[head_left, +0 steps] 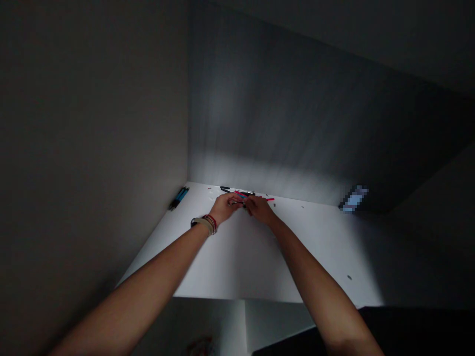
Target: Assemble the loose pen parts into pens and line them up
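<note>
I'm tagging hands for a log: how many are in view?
2: the bare left hand and, right of it, the bare right hand, both toward the far edge of the flat white tabletop. No others show.

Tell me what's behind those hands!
Behind the hands, thin black pieces and red pieces show on the white table. What the hands cover can't be seen.

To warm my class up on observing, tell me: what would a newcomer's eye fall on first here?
Probably the left hand and right hand, close together over small red, dark and blue pieces near the far edge of the brightly lit white table. Next, perhaps the pixelated bluish patch at the table's far right, then the blue-and-black items lying by the left wall.
</note>
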### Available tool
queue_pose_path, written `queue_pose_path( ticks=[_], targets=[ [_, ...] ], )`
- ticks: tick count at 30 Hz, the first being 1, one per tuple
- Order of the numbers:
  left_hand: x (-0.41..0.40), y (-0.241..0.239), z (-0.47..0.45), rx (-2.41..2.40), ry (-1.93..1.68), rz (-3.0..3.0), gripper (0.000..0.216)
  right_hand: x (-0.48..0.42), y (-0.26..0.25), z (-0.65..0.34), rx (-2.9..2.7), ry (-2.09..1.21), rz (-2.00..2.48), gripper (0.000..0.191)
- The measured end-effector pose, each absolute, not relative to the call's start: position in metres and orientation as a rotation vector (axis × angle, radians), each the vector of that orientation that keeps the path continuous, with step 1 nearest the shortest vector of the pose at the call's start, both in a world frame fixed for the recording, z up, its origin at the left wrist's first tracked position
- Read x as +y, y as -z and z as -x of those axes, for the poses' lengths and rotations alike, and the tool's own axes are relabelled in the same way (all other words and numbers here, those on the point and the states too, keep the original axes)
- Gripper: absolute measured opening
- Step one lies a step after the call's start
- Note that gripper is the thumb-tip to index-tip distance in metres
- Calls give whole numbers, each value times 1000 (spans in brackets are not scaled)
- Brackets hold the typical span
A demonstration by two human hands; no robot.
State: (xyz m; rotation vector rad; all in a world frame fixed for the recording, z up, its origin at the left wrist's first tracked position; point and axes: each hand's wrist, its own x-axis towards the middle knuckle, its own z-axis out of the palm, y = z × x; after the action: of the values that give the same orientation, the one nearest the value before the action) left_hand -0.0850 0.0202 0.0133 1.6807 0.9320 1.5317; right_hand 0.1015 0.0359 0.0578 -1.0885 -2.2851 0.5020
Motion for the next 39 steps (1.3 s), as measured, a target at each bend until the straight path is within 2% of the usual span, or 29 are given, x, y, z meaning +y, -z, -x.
queue_pose_path(
  ticks=[3, 9, 15, 19, 24, 29, 39],
  targets=[
    [18, -16, 85, 926, -1548, -1671, 18, 33, -61, -102, -2281, -544, 1084, 41],
    [15, -21, 84, 856, -1496, -1621, 22, 34, -60, -102, -2295, -557, 1041, 36],
    [14, -22, 84, 931, -1513, -1713, 20, 37, -55, -106, -2262, -580, 1013, 43],
    [17, -21, 86, 938, -1618, -1527, 35, 47, -57, -121, -2114, -518, 1063, 44],
    [18, -25, 91, 943, -1687, -1312, 39, 61, -54, -138, -2051, -388, 1202, 32],
    [14, -30, 94, 896, -1700, -1110, 42, 62, -45, -134, -2300, -436, 1102, 7],
    [9, -37, 93, 929, -1707, -992, 43, 62, -41, -123, -2485, -258, 1126, 7]
  ],
)
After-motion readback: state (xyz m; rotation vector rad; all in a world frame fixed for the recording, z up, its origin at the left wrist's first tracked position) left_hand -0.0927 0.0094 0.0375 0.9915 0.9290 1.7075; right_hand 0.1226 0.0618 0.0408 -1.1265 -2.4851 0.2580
